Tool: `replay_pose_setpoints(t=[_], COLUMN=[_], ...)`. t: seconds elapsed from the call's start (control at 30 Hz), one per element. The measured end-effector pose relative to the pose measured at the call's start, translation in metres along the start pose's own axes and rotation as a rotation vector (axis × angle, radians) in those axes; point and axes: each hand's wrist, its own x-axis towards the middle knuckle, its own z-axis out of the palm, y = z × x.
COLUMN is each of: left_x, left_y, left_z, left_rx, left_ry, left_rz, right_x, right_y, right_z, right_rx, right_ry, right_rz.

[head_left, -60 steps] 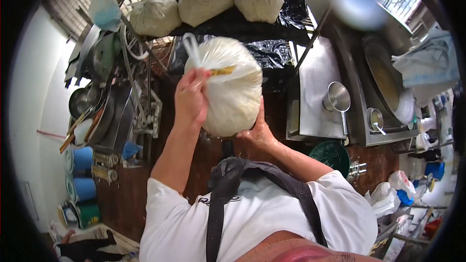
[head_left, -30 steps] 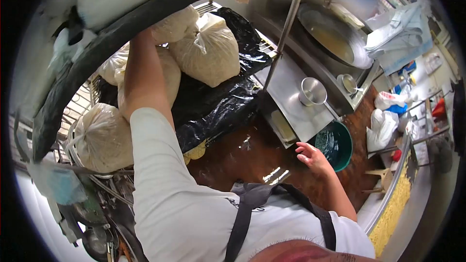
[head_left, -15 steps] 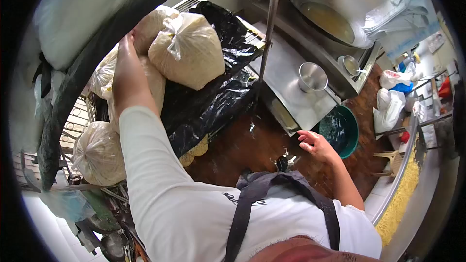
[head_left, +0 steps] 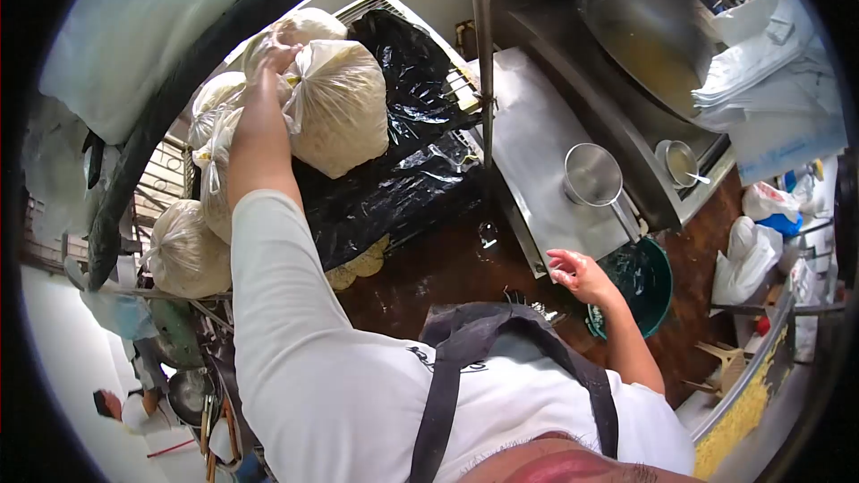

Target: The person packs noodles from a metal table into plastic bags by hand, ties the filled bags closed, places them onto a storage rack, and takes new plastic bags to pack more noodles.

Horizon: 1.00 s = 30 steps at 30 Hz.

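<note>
Hands apart. Left hand raised, arm stretched up, fingers gripping knotted top of tied plastic bag full of pale noodle-like stuff. Bag rests on black plastic sheet, touching other tied bags stacked beside it; one more bag sits lower left. Right hand loose, fingers spread, holding nothing, hovering just beside steel counter edge and green basin. Steel cup stands on counter. Wet brown floor below.
</note>
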Motion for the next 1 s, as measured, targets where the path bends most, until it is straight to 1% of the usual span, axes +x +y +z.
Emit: replay_pose_setpoints(t=[0.03,0.07,0.1,0.17,0.2,0.27,0.33,0.4,0.47,0.53,0.6,0.67,0.73,0.8,0.83,0.9,0.93,0.97,1.0], left_x=[0.003,0.006,0.006,0.008,0.011,0.026,0.050,0.074,0.079,0.081,0.074,0.056,0.012,-0.053,-0.094,-0.181,-0.219,-0.259,-0.294], left_y=[0.000,0.003,0.004,-0.014,-0.025,-0.043,-0.039,-0.035,-0.026,-0.022,-0.007,0.012,0.042,0.071,0.086,0.123,0.141,0.167,0.192], left_z=[0.011,0.016,0.016,0.020,0.021,0.026,0.030,0.037,0.035,0.030,0.026,0.017,-0.005,-0.036,-0.059,-0.114,-0.141,-0.174,-0.201], left_rx=[-0.245,-0.246,-0.158,-0.030,0.019,0.081,0.108,0.123,0.154,0.176,0.195,0.208,0.215,0.159,0.076,-0.173,-0.360,-0.440,-0.518], left_ry=[-0.078,-0.104,-0.117,-0.139,-0.146,-0.150,-0.161,-0.177,-0.184,-0.176,-0.155,-0.100,-0.017,0.084,0.129,0.168,0.113,-0.084,-0.280], left_rz=[0.011,0.023,0.045,0.085,0.113,0.188,0.252,0.265,0.256,0.260,0.287,0.349,0.454,0.611,0.717,0.960,1.078,1.004,0.919], right_x=[0.007,0.012,0.016,0.019,0.019,0.013,0.005,-0.011,-0.026,-0.050,-0.061,-0.068,-0.065,-0.072,-0.077,-0.075,-0.075,-0.086,-0.101], right_y=[-0.001,-0.004,-0.006,-0.013,-0.014,-0.009,-0.013,-0.030,-0.057,-0.098,-0.126,-0.149,-0.142,-0.143,-0.144,-0.127,-0.121,-0.130,-0.136], right_z=[-0.004,-0.008,-0.009,-0.011,-0.012,-0.011,-0.017,-0.021,-0.032,-0.054,-0.083,-0.123,-0.169,-0.189,-0.197,-0.212,-0.217,-0.210,-0.204], right_rx=[-0.031,-0.067,-0.061,-0.054,-0.093,-0.161,-0.236,-0.278,-0.226,-0.054,-0.265,-0.304,-0.374,-0.125,-0.010,0.082,0.132,0.057,0.020], right_ry=[-0.011,-0.014,-0.016,-0.006,0.007,0.099,0.223,0.385,0.761,1.140,1.692,1.846,1.867,1.616,1.482,1.466,1.452,1.540,1.577], right_rz=[-0.033,-0.063,-0.072,-0.075,-0.116,-0.161,-0.228,-0.276,-0.333,-0.273,-0.451,-0.635,-0.555,-0.440,-0.388,-0.460,-0.491,-0.373,-0.381])
